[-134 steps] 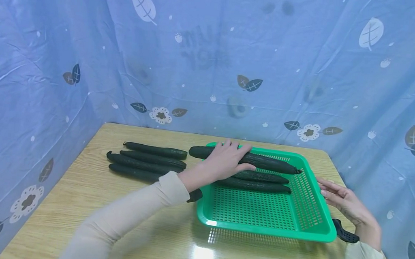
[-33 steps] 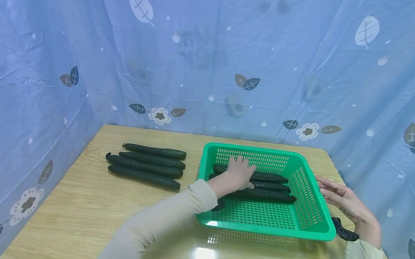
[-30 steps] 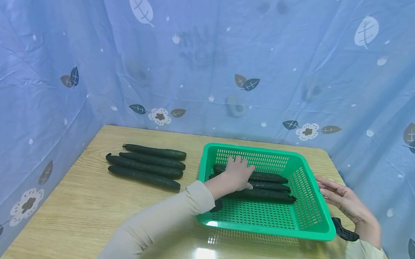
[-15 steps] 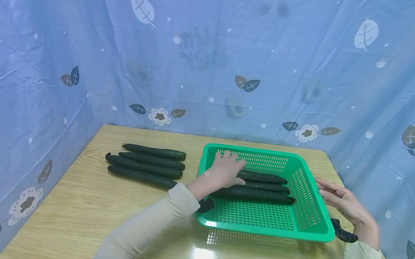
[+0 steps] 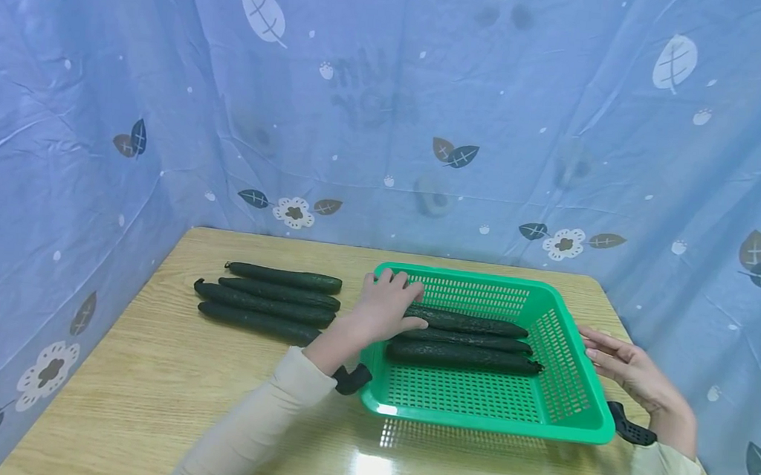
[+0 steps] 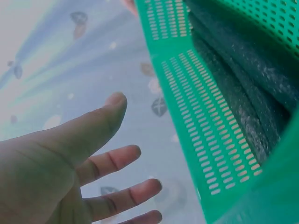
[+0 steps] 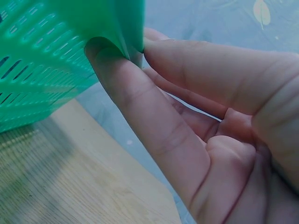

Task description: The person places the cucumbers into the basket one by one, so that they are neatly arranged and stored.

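Note:
My left hand [image 5: 383,311] is over the left rim of a green plastic basket [image 5: 473,424], its fingers spread and holding nothing. In the left wrist view, that hand [image 6: 79,172] appears beside the basket's slotted wall [image 6: 187,107]. Three long, dark green cucumbers [image 5: 465,358] lie side by side on the basket floor, with the left ends of two partly behind my hand. At the basket's right rim is my right hand [image 5: 638,377]. Its thumb [image 7: 201,65] and a finger [image 7: 149,107] pinch the rim in the right wrist view.
Several more cucumbers [image 5: 268,303] lie in a row on the wooden table [image 5: 141,383], left of the basket. A blue patterned curtain [image 5: 363,117] closes off the back and both sides. Black straps [image 5: 352,378] sit at my wrists.
Earlier my left hand held a cucumber over the basket's back; it now lies at the front of the row inside. The left hand has let go and moved left. My right hand stays put.

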Tool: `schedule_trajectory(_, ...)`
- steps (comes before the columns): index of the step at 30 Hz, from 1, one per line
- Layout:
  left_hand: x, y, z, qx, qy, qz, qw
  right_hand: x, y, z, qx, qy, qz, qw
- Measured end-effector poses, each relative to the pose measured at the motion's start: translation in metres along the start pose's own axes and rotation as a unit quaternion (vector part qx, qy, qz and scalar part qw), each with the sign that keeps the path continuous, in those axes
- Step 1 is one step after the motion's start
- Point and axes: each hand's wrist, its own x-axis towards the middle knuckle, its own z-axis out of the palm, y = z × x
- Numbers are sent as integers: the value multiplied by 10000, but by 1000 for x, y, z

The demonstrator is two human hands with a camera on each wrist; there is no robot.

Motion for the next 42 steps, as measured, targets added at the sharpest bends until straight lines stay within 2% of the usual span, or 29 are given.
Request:
schedule_trajectory(5, -12, -15, -1, -371, 108, -24, 9993, 0, 0, 1, 62, 21, 3, 10000)
schedule_trajectory(10, -22, -29, 3, -695, 190, -242, 9971, -1, -1, 1, 75, 86, 64, 9999)
schedule_trajectory(16, -34, -41, 19, -1146, 248, -338, 9925, -3, -2, 0, 133, 132, 105, 9998)
schedule_trajectory(21, -42, -55, 37, -1287, 389, -355, 9903, -4, -1, 0, 250, 88, 65, 9996)
schedule_trajectory(26, -50, -74, 52, -1351, 697, -484, 9872, -3, 0, 1, 199, 120, 105, 9997)
schedule_trajectory(34, -64, -109, 72, -1194, 1380, -475, 9821, -2, 2, 1, 186, 137, 89, 9997)
schedule_trajectory(42, -79, -145, 82, -843, 1821, -585, 9779, 0, 1, 1, 136, 80, 57, 9999)
